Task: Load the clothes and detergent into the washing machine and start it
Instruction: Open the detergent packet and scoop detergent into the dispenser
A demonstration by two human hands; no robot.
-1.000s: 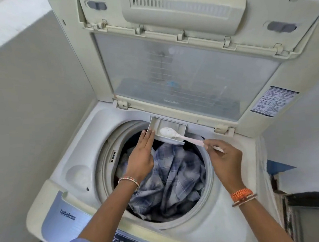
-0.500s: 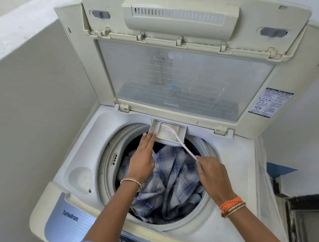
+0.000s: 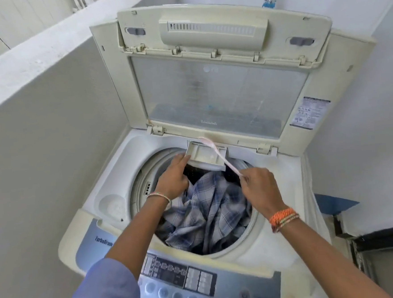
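Fingers (image 3: pixel 185 157) touch drawer (image 3: pixel 205 156) edge; right hand (image 3: pixel 259 186) pinches spoon (image 3: pixel 216 151).

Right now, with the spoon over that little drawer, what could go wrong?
1. The drawer juts out over the drum, steadied only by the left hand; a nudge could tip powder onto the checked clothes.
2. The right hand pinches the spoon at its very end, so it might slip into the drum.
3. The lid stands open; the machine likely cannot start until the drawer is pushed in and the lid shut.
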